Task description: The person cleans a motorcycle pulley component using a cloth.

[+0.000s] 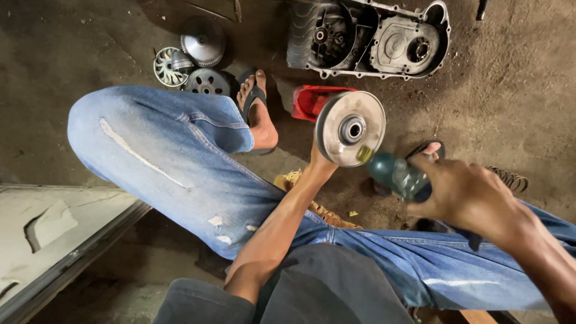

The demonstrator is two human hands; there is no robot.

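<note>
My left hand (319, 161) grips the round metal pulley disc (350, 128) from behind, raised over the dirt floor (516, 108) between my feet so its face tilts toward me. My right hand (465, 195) is closed around a blurred green power tool (396, 175), its tip at the disc's lower rim, below the hub.

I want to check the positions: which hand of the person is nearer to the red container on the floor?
Left. The left hand holds the round metal disc right beside the red container; the right hand, gripping a green tool, is farther away.

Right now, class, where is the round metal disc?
In the head view, the disc is held up right of centre by the left hand, in front of the red tray, with the right hand's tool at its lower edge.
</note>
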